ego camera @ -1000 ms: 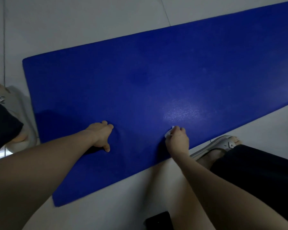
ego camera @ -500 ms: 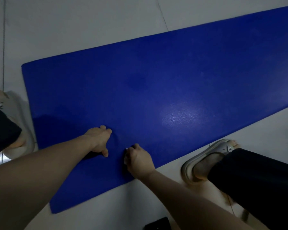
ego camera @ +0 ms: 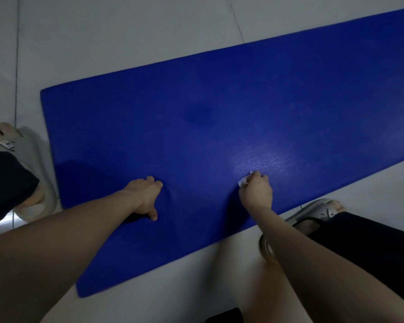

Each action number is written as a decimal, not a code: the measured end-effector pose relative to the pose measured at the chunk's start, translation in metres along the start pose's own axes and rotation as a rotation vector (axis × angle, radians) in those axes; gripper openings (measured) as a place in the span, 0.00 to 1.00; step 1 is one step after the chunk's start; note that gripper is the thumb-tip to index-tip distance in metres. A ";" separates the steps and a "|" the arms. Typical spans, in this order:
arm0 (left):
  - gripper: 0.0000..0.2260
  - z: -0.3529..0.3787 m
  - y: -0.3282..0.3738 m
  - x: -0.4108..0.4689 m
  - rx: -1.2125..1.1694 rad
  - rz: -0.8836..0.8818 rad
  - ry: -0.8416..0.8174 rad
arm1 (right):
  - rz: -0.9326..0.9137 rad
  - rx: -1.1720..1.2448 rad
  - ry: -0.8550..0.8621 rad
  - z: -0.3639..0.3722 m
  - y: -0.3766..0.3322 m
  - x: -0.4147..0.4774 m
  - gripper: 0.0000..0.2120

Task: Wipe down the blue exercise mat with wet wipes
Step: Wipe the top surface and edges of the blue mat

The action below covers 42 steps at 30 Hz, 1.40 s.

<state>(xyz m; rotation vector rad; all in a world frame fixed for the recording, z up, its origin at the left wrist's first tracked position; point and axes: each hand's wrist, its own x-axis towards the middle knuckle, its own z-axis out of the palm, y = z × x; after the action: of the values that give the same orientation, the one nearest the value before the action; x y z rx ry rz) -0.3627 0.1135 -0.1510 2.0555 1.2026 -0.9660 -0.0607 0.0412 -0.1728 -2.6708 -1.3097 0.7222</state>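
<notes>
Gripping a small white wet wipe [ego camera: 243, 182], right hand [ego camera: 257, 192] is clenched round it, knuckles up, low on the blue mat [ego camera: 219, 113] at 4 o'clock from frame centre. Only a corner of the wipe pokes out at the hand's 10 o'clock; the rest is hidden under the fingers, so its size and fold are unclear. Left hand [ego camera: 145, 197] at 7 o'clock is relaxed, holds nothing and presses on the mat, thumb splayed toward 6 o'clock, fingertips mostly hidden behind the knuckles. Hands are well apart. A pale glare patch [ego camera: 259, 162] sits just at 12 o'clock of the right hand.

Mat lies flat on grey floor tiles [ego camera: 126, 31], running from 7 o'clock to 2 o'clock; its right end is cut off by the frame edge. Left slipper [ego camera: 30, 145] is at 9 o'clock, partly covered by dark clothing [ego camera: 5, 183]. Right slipper [ego camera: 317, 209] is at 4 o'clock just off the mat's near edge, half hidden behind the right forearm. A dark object [ego camera: 224, 317] at 6 o'clock is cut off and unidentifiable. Dim lighting.
</notes>
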 end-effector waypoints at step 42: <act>0.38 -0.001 0.001 -0.002 0.018 -0.018 -0.009 | -0.526 -0.062 -0.363 0.056 -0.118 -0.074 0.07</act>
<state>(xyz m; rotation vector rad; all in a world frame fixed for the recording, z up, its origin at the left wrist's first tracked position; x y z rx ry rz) -0.3620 0.1125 -0.1486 2.0553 1.2138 -0.9972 -0.2097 0.0516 -0.1625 -2.1289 -2.0322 1.1197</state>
